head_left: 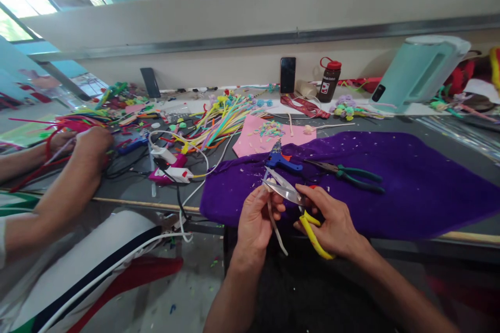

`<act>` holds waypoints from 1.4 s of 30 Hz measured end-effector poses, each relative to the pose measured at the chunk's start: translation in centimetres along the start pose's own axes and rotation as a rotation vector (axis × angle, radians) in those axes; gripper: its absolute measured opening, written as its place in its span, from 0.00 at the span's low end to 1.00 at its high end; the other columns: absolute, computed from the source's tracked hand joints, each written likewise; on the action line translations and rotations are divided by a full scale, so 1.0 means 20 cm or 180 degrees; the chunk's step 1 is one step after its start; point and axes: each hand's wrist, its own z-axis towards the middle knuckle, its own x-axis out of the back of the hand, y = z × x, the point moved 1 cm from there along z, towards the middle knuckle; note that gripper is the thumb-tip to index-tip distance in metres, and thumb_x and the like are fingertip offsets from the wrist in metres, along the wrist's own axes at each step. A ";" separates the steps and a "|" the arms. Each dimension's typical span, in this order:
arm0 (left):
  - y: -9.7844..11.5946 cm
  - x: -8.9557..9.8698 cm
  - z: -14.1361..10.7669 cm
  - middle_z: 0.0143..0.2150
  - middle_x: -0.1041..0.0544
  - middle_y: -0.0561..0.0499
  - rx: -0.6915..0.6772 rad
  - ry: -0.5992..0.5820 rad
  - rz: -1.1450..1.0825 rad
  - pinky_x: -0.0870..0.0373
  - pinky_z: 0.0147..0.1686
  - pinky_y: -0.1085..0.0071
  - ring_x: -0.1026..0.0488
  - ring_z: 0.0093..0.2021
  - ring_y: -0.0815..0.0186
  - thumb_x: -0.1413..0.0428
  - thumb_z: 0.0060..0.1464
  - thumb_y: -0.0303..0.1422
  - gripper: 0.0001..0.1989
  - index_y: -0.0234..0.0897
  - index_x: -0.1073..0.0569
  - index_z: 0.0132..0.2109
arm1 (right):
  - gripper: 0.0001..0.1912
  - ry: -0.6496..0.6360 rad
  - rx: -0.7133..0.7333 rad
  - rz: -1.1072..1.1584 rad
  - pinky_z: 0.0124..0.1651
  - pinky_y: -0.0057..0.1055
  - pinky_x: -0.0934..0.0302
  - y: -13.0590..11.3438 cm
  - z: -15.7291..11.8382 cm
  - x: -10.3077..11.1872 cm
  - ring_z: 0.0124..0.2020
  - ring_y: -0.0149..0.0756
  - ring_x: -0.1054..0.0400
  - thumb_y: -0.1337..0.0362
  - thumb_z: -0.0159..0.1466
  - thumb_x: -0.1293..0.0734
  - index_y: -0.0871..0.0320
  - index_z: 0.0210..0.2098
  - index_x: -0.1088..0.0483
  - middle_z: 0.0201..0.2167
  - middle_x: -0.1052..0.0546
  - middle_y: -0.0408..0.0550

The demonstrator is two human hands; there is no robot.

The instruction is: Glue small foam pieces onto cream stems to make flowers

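Note:
In my left hand (pixel 253 213) is a cream pipe cleaner piece (pixel 276 229), pinched between thumb and fingers. Its stem hangs below the hand, and a small curled head shows at the fingertips. My right hand (pixel 336 216) grips scissors (pixel 287 191) with yellow handles. The blades are spread and point left at the piece's head; whether they touch it I cannot tell. Beneath both hands lies a purple cloth (pixel 422 182). On it, just beyond the scissors, are a blue glue gun (pixel 287 163) and green-handled pliers (pixel 357 174).
Pink paper (pixel 250 135) carries small coloured clippings. Bundled pipe cleaners (pixel 222 125) lie left of it, near a power strip (pixel 172 174) with trailing cables. A kettle (pixel 417 73), a bottle (pixel 330 83) and a phone (pixel 288 75) stand behind. Another person's hand (pixel 91 145) works at left.

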 end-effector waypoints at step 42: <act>-0.02 0.06 0.01 0.18 0.30 0.55 -0.0225 -0.0060 0.0324 0.42 0.14 0.83 0.34 0.16 0.76 0.39 0.42 0.35 0.09 0.33 0.28 0.27 | 0.31 0.0377 0.0580 -0.0231 0.31 0.27 0.42 0.07 -0.03 -0.03 0.31 0.33 0.35 0.55 0.53 0.31 0.57 0.55 0.39 0.33 0.30 0.48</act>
